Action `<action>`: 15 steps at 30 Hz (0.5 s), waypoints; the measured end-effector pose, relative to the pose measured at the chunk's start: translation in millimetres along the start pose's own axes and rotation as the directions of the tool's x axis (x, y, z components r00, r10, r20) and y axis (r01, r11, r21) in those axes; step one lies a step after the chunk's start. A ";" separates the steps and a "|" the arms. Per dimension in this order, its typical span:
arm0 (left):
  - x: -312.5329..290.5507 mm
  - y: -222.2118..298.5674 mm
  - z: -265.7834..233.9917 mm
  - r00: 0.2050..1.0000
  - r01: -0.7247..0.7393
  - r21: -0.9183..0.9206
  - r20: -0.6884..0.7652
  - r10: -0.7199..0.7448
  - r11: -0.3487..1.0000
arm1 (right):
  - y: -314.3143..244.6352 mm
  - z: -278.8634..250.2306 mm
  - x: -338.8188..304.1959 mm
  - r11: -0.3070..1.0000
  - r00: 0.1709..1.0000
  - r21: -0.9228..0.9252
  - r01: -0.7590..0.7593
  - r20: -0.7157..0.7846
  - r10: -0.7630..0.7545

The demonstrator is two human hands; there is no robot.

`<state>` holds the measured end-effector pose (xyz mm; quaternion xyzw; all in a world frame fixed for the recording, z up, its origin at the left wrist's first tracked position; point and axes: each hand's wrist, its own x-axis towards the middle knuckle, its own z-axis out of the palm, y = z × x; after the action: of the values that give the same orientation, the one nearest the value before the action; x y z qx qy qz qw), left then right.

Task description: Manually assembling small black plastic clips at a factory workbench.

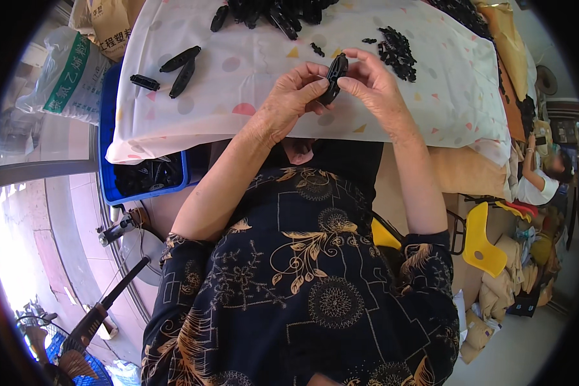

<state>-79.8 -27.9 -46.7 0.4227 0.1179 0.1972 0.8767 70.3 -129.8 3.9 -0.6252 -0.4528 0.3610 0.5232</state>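
Between both hands, just above the cloth-covered table (199, 122), is an oblong black plastic part (334, 78) with slots and ridges, held upright. My left hand (293, 96) grips its lower left side, thumb and fingers pinched on it. From the right, my right hand (374, 87) presses a thumb against its side, with the forefinger curled over the top end. A pile of small black pieces (397, 55) lies to the right of my right hand. Farther off sits a heap of similar black oblong parts (270, 13). Several more loose oblong parts (185, 77) rest to the left.
Below the table's left edge stands a blue crate (112, 186) containing black parts. A white sack (67, 74) leans beside it. At lower left is a blue fan (77, 360). Yellow chair parts (481, 241) are on the right, where a person (539, 180) sits farther back.
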 end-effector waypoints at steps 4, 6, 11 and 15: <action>-2.2 0.3 3.1 0.999 -0.035 0.346 -0.023 0.046 0.937 | 10.6 5.8 -1.3 0.992 0.997 0.100 -0.072 0.004 0.072; -1.4 -2.3 6.8 0.996 -0.056 0.499 -0.026 0.080 0.865 | 12.0 8.1 -3.8 0.992 0.995 0.080 -0.102 0.002 0.102; -2.1 -6.4 14.7 0.988 -0.106 0.449 -0.053 0.144 0.887 | 17.4 17.4 -4.5 0.944 0.991 0.302 -0.135 0.032 0.131; -5.2 -6.1 13.4 0.984 -0.133 0.488 -0.040 0.174 0.863 | 22.3 26.5 -3.6 0.921 0.991 0.366 -0.135 0.028 0.134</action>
<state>-78.0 -42.9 -43.1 0.6275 0.1654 0.2480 0.7193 48.7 -125.5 -23.1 -0.5457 -0.3341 0.4750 0.6042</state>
